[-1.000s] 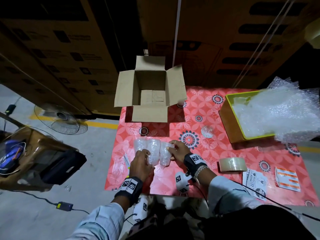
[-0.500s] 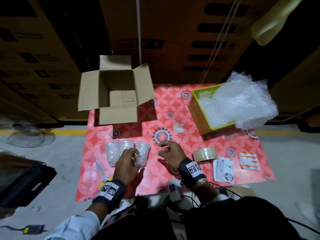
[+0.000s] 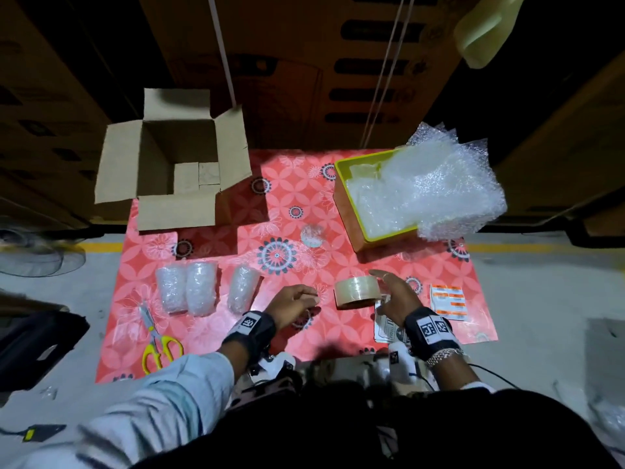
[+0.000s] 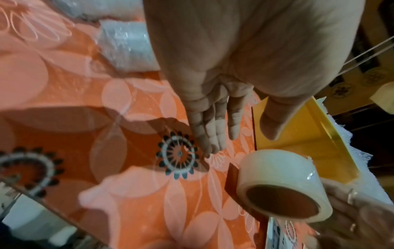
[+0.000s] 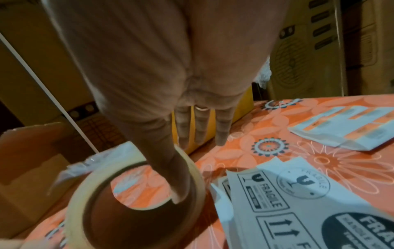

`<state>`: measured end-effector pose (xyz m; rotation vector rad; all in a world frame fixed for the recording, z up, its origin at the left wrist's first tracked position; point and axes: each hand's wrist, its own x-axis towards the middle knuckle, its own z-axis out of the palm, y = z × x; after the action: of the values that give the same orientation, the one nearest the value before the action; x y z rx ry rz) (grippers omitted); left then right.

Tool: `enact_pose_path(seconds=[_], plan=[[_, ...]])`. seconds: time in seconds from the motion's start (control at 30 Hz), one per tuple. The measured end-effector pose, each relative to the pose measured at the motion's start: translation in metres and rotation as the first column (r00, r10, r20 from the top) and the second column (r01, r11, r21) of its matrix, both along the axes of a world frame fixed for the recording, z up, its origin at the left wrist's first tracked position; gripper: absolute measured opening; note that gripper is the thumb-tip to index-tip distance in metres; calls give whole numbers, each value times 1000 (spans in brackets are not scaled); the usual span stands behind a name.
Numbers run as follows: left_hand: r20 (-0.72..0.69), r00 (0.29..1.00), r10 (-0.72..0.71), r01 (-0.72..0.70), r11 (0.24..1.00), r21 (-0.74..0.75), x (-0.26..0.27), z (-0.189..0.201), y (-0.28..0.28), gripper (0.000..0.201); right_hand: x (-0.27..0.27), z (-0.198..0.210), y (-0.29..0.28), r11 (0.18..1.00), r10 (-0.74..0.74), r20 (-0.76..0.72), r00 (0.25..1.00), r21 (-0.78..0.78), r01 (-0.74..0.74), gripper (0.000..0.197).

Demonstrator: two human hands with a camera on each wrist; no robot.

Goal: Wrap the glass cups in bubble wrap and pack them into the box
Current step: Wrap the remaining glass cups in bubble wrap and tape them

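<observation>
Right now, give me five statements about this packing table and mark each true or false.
1. Three wrapped cups lie on the tablecloth. True.
2. The cardboard box already holds a wrapped cup. False: none shows inside it.
3. The right hand has its thumb hooked through the tape roll. True.
4. The left hand grips the scissors. False: it holds nothing; the scissors lie apart near the cloth's left edge.
5. The bubble wrap is piled in the cardboard box. False: it sits in the yellow tray.
</observation>
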<state>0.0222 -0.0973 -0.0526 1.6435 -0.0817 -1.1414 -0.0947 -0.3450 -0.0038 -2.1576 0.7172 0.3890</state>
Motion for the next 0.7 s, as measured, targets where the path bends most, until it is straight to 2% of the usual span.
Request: enact_pose_path(seconds=[0.13, 0.2, 0.3, 0.37, 0.4, 0.47, 0.57, 0.63, 0.7], plan=[[-157, 980, 119, -135, 987, -91, -14, -2, -23, 24, 3, -12, -4, 1000, -3, 40, 999, -14, 4, 66], [-234, 945, 227, -258, 960, -112, -19, 3, -30, 22, 4, -11, -2, 999, 13, 58, 998, -37, -11, 61], [-232, 921, 313, -343, 934, -103, -23, 7, -36, 28, 4, -12, 6, 989, 95, 81, 992, -120, -85, 60], [-180, 924, 338, -357, 930, -87, -22, 8, -37, 35, 5, -12, 10, 975, 154, 85, 984, -172, -138, 61], [-134, 931, 340, -351, 934, -64, -20, 10, -37, 32, 5, -11, 12, 970, 170, 81, 982, -188, -152, 60], [2, 954, 301, -301, 954, -10, -17, 14, -36, 20, 7, -8, 15, 956, 198, 69, 978, -233, -177, 61], [231, 951, 204, -231, 968, 94, -14, 21, -37, 17, 8, -4, 21, 935, 226, 54, 973, -293, -201, 60], [273, 938, 215, -247, 965, 87, -12, 26, -35, 13, 8, -1, 26, 928, 227, 51, 973, -315, -200, 58], [237, 940, 246, -264, 963, 47, -9, 29, -32, 10, 7, 1, 33, 931, 221, 70, 973, -311, -189, 52]])
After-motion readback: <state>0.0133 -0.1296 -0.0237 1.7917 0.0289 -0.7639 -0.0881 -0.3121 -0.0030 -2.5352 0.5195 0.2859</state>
